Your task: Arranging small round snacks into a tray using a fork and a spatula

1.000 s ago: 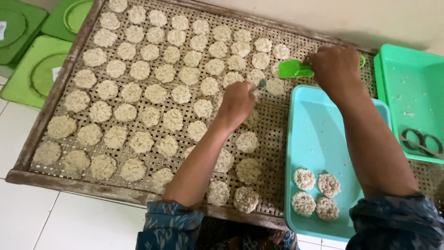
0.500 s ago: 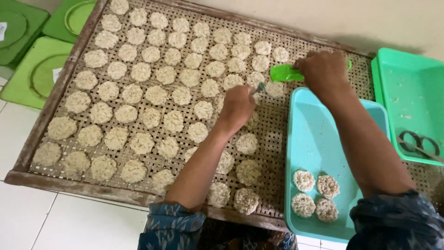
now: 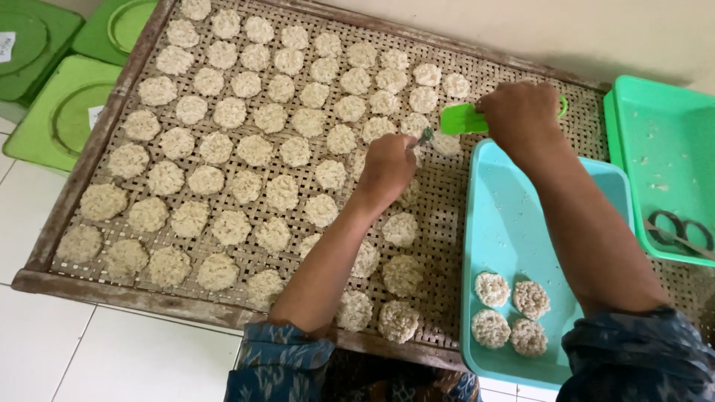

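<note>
A woven bamboo tray (image 3: pixel 439 193) in a wooden frame is covered with rows of round, pale, flat rice cakes (image 3: pixel 253 149). My left hand (image 3: pixel 387 170) rests over the tray's right part, fingers closed on a small thin tool (image 3: pixel 424 137) whose tip points at a cake. Just to its right, my right hand (image 3: pixel 521 112) grips a green plastic spatula (image 3: pixel 462 119), blade flat and pointing left, close to the tool's tip. A light blue rectangular tray (image 3: pixel 514 223) lies under my right forearm and holds several cakes (image 3: pixel 510 309) at its near end.
A green tray (image 3: pixel 670 141) at the far right holds scissors (image 3: pixel 681 232). Green square lids (image 3: pixel 56 112) lie on the floor at the top left. White floor tiles (image 3: pixel 112 357) run along the near edge of the frame.
My right hand has slid the green spatula a little to the left, closer to my left hand's tool. The left hand has barely shifted.
</note>
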